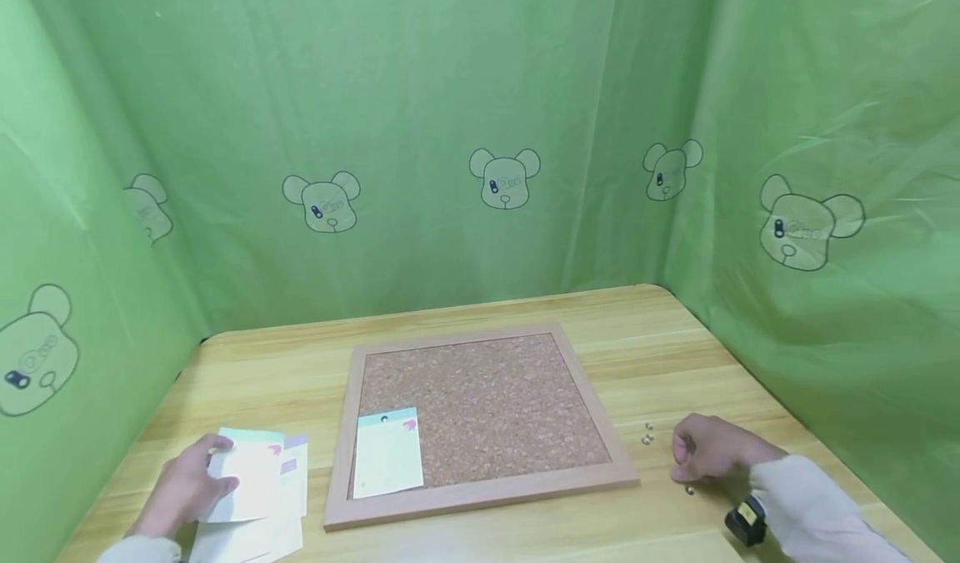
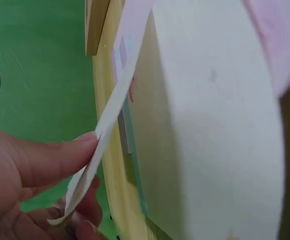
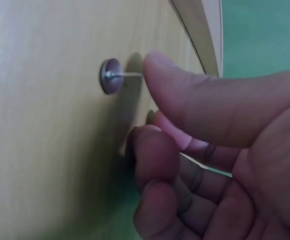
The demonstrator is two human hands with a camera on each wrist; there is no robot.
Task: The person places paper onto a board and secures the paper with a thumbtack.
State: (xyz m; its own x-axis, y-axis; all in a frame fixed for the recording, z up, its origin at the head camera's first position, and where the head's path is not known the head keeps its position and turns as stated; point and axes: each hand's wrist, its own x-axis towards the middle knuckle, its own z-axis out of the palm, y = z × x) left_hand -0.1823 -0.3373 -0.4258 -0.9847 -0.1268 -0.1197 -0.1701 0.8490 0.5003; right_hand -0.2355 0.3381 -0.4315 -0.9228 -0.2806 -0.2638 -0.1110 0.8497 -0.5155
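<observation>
A pale wood-grain table is standing among green curtains printed with bear heads, which are enclosing it on three sides. A brown cork board in a light wooden frame is lying at its middle, with a white note with an aqua top edge resting at the board's near left corner.

The left wrist view is showing what the head view is leaving unclear: the left hand is pinching a thin pale paper sheet between thumb and fingers. The right wrist view is revealing a round silvery thumbtack lying head down on the table, pin pointing toward the right hand. That hand's thumb and loosely curled fingers are standing apart; I cannot tell whether the thumb is touching the pin.

Other small silvery tacks are lying between board and right hand. The left hand is partly covering some overlapping papers.
</observation>
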